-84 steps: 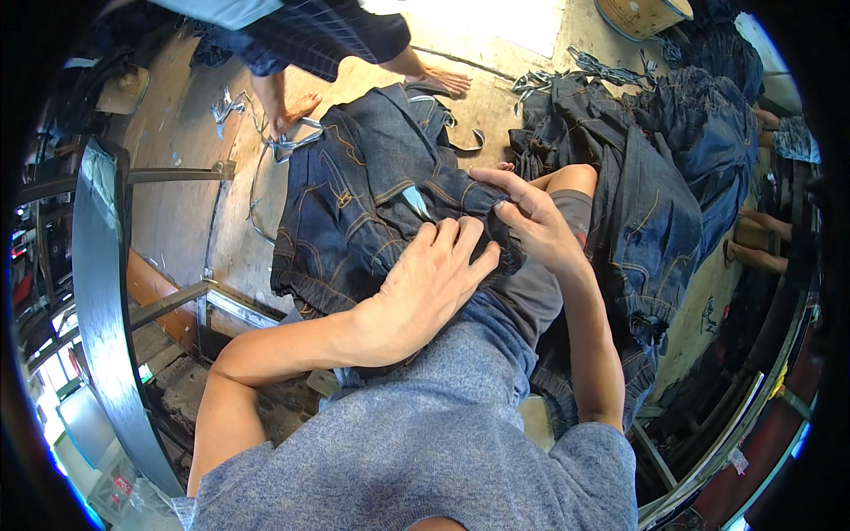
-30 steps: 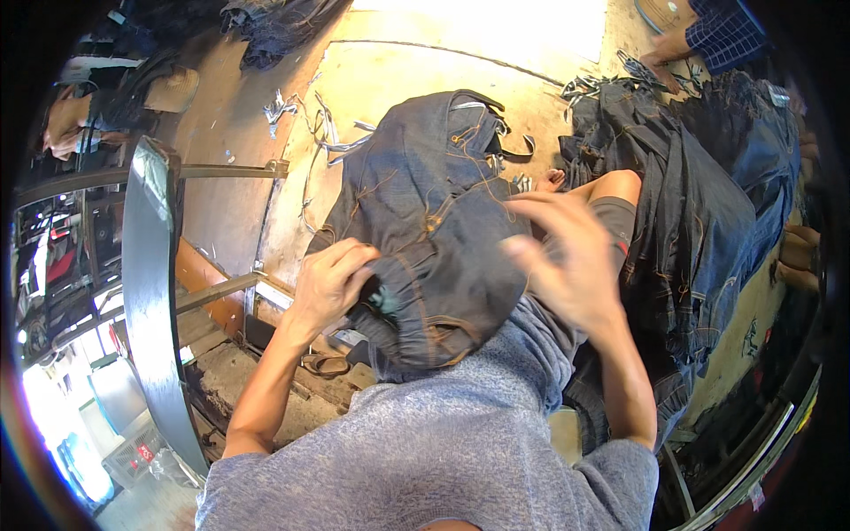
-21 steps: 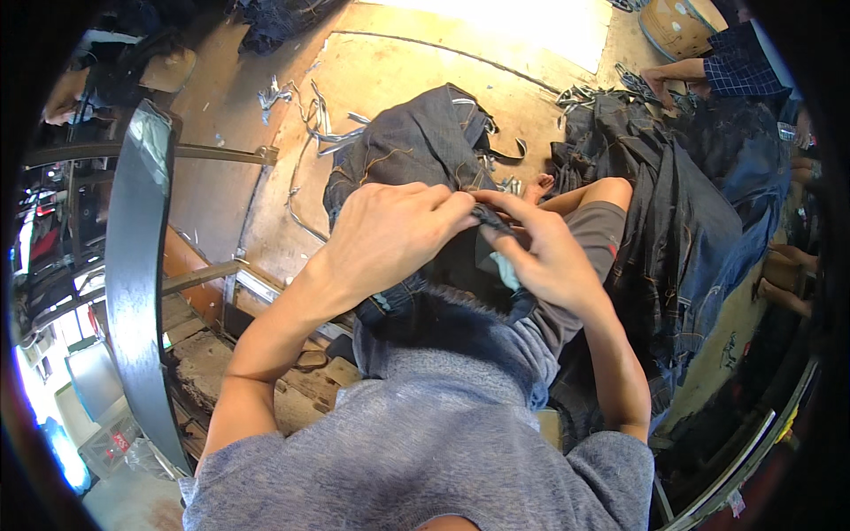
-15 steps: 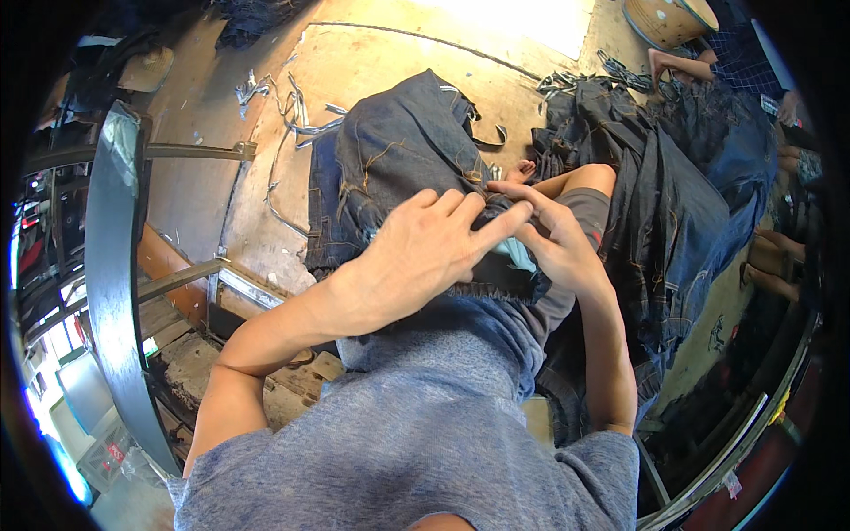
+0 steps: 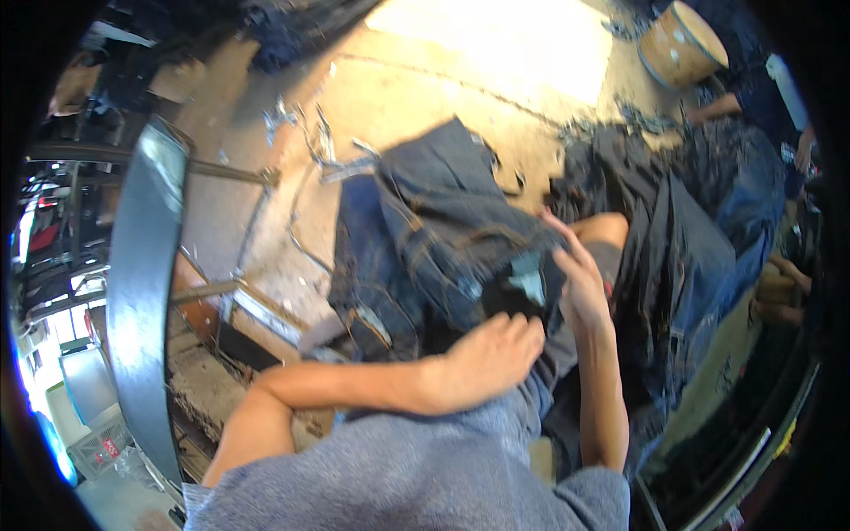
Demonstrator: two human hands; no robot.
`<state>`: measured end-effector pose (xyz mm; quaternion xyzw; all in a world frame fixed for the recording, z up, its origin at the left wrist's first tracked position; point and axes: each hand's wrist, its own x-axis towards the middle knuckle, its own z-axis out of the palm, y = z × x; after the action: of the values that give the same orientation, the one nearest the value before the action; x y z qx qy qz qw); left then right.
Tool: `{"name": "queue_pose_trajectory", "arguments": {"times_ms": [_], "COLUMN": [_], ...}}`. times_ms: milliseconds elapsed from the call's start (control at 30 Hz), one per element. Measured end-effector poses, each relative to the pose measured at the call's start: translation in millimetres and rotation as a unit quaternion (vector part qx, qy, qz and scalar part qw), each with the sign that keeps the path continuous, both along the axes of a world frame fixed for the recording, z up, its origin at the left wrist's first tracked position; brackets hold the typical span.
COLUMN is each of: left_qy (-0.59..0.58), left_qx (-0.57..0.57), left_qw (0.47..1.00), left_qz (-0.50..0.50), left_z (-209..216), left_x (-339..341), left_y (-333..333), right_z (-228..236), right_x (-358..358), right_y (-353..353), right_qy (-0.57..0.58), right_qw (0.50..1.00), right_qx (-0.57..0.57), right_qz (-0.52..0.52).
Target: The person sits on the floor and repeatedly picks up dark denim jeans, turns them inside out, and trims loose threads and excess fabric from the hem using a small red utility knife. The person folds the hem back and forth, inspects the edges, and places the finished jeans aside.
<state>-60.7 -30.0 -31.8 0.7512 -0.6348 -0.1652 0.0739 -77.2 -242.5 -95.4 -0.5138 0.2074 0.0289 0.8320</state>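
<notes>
A pair of dark denim jeans (image 5: 452, 203) with orange stitching lies bunched in front of me. A light blue cloth patch (image 5: 529, 281) shows at its near right part, beside a black opening. My right hand (image 5: 582, 283) is at the right edge of the jeans, its thumb and fingers closed on the denim. My left hand (image 5: 496, 358) is lower, close to my waist and just below the black opening. Its fingers are bent and together; their tips are hidden, and what they hold cannot be made out. Motion blurs both hands somewhat.
A large heap of dark jeans (image 5: 673, 212) lies to my right. At my left stand a dark curved metal bar (image 5: 146, 292) and a frame. Loose fabric strips (image 5: 323, 146) lie on the floor. A round tan container (image 5: 682, 44) and another person's arm (image 5: 717, 108) are at far right.
My left hand has drawn back toward my waist, away from my right hand. My right hand has shifted slightly down. More of the light blue patch shows, and the whole view has shifted.
</notes>
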Motion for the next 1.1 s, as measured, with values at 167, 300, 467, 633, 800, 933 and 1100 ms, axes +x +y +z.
{"name": "queue_pose_trajectory", "arguments": {"times_ms": [167, 300, 467, 633, 800, 933, 1100], "left_qy": [-0.045, -0.051, -0.02, -0.01, -0.037, -0.069, -0.073], "left_qx": [-0.069, -0.087, -0.026, -0.022, -0.024, 0.003, 0.015], "left_qw": [0.996, 0.992, 0.996, 0.994, 0.996, 0.997, 0.996], "left_qz": [0.036, 0.075, 0.079, 0.103, 0.079, 0.041, 0.047], "left_z": [0, 3, 11, 12, 11, 14, 8], "left_x": [-6, -2, 5, 10, 13, 10, 8], "left_y": [-1, -1, 5, 4, -3, -5, -5], "right_z": [-18, -44, -46, -21, -2, 2, 1], "right_x": [16, 27, 34, 33, 30, 30, 30], "right_y": [12, 11, 5, -4, -11, -9, -8], "right_qy": [0.009, -0.027, -0.032, 0.016, 0.06, 0.072, 0.053], "right_qw": [0.964, 0.919, 0.907, 0.944, 0.952, 0.949, 0.949], "right_qx": [0.147, 0.29, 0.346, 0.238, 0.21, 0.212, 0.213], "right_qz": [-0.22, -0.265, -0.24, -0.229, -0.213, -0.222, -0.225]}}
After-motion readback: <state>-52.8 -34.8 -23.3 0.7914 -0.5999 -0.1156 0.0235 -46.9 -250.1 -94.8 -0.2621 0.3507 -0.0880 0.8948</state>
